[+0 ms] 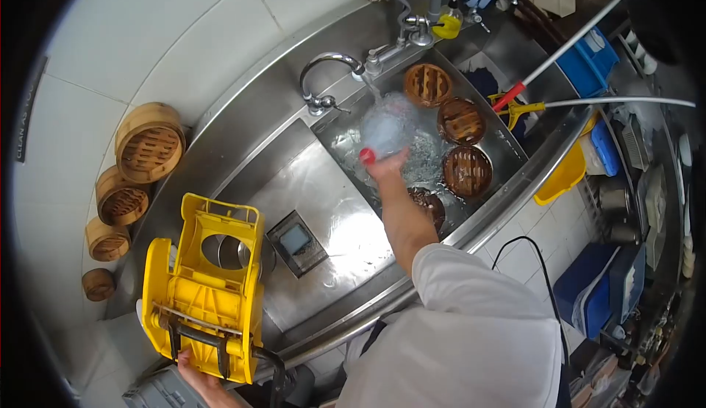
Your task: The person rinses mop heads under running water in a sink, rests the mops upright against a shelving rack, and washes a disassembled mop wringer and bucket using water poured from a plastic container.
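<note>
My right hand (pixel 390 167) reaches into the water-filled sink basin and grips a clear plastic container with a red end (pixel 387 130), blurred by splashing water. The container is under the stream from the curved faucet (pixel 331 58). Against the near underside of a yellow mop wringer (pixel 209 297), my left hand (pixel 197 375) is closed around its lower edge, partly hidden. The wringer is tilted up at the left end of the metal sink counter. Several round bamboo steamers (pixel 467 171) sit in the water at the basin's right side, one partly behind my right forearm.
More bamboo steamers (pixel 149 143) line the wall at left. A metal drainboard (pixel 323 209) with a square drain lies between wringer and basin. Mop handles (pixel 573 51) cross the right side. A yellow bucket (pixel 562 176) and a blue bin (pixel 588 283) stand on the right.
</note>
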Motion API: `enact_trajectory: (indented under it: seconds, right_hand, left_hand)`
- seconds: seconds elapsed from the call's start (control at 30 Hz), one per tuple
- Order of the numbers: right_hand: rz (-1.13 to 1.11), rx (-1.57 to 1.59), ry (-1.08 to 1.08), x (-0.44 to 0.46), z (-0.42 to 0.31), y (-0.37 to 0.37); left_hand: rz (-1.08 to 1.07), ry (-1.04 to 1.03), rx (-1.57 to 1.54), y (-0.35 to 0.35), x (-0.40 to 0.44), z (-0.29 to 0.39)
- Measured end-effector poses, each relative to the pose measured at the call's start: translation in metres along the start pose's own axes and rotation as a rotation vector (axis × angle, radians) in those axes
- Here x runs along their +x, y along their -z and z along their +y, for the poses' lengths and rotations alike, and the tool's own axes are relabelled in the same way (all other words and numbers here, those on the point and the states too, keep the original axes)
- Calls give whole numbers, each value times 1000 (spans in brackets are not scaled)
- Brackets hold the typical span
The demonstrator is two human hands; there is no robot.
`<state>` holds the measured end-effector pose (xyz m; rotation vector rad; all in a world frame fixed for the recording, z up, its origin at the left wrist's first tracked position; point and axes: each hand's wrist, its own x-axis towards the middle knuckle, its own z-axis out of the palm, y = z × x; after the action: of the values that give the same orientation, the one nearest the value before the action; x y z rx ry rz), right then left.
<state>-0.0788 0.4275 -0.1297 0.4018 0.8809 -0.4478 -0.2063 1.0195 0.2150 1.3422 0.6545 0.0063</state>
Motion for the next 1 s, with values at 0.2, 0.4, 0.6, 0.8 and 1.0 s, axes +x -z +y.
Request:
enact_trajectory:
  seconds: [0.2, 0.4, 0.6, 0.8, 1.0]
  right_hand:
    - [-385, -153, 213, 25, -48, 33]
    - [257, -1920, 955, 30, -16, -19]
    - [21, -1826, 1491, -20, 0, -22]
    - [-971, -3389, 1674, -11, -19, -70]
    - [-1319, -3666, 1934, -31, -78, -137]
  left_hand:
    - [22, 27, -8, -16, -7, 3]
    - [63, -9, 75, 4, 7, -6]
    - [125, 40, 5, -19, 12, -18]
    - [65, 36, 24, -39, 24, -24]
    - [-48, 89, 79, -34, 48, -29]
